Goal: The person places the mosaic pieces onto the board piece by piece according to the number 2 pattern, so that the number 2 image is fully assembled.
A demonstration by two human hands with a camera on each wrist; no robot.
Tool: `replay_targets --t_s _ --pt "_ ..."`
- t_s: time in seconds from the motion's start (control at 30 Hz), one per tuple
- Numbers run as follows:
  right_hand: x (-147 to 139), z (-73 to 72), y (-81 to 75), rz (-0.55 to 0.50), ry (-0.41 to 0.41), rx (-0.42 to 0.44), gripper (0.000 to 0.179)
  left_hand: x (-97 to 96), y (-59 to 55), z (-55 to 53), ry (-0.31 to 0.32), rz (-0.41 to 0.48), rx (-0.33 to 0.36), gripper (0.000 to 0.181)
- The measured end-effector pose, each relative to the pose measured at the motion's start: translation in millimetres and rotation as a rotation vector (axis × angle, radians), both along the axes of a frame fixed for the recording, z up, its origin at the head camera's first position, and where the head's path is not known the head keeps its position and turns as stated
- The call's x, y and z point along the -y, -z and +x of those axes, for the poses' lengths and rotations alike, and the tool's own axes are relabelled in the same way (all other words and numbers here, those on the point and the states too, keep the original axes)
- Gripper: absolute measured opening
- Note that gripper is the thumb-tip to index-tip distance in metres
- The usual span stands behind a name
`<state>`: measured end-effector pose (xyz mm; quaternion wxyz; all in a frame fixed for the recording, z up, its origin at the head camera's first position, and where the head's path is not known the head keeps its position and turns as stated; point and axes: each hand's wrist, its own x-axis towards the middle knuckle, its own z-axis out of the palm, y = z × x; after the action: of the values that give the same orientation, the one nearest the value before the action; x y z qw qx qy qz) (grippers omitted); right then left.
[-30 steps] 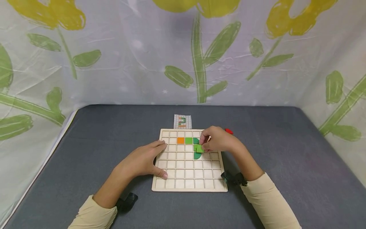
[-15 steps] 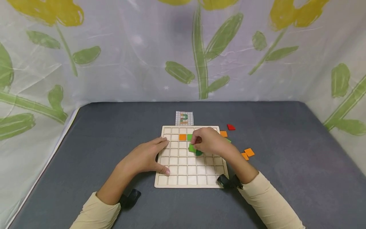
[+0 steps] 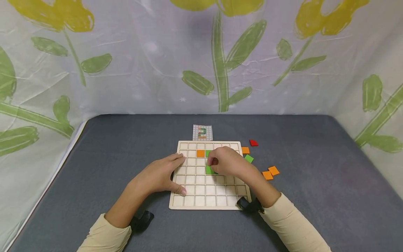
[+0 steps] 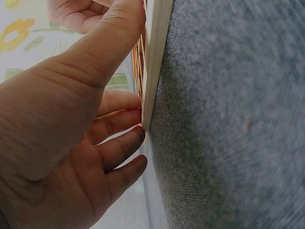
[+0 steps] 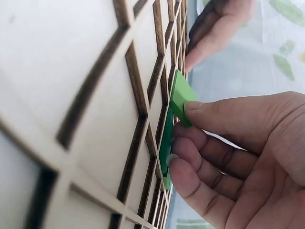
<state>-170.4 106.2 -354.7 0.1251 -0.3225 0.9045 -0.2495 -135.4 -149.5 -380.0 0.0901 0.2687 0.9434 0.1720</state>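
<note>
My right hand (image 3: 228, 161) is over the upper middle of the wooden grid board (image 3: 195, 190), pinching a light green square tile (image 5: 181, 95) between thumb and fingers. In the right wrist view the tile is tilted against the grid, beside a dark green piece (image 5: 167, 138) lying in the board. An orange square tile (image 3: 200, 153) and another light green tile (image 3: 207, 153) sit in an upper row, the latter partly covered by the hand. My left hand (image 3: 157, 175) rests at the board's left edge, its fingers and thumb spread and touching the rim.
A small printed pattern card (image 3: 203, 132) lies just behind the board. To the right are a red piece (image 3: 253, 142), an orange tile (image 3: 245, 150), a green tile (image 3: 249, 158) and two more orange tiles (image 3: 270, 173) on the dark grey table (image 3: 315, 196).
My right hand has moved left with the light green tile, then slightly toward me. It now hides the dark green pieces, while loose tiles at right have come into sight. The left hand stays put.
</note>
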Motion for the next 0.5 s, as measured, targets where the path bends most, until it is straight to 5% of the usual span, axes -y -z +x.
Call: replay_targets --t_s 0.37,0.5 --pt "0.7 3.0 -1.9 0.051 -0.028 -0.021 0.013 -0.5 -2.0 1.5 -0.002 -0.003 0.005 0.109" --pt "1.0 3.3 -1.5 0.076 -0.064 -0.09 0.032 -0.3 -2.0 1.3 0.001 0.001 0.003 0.11"
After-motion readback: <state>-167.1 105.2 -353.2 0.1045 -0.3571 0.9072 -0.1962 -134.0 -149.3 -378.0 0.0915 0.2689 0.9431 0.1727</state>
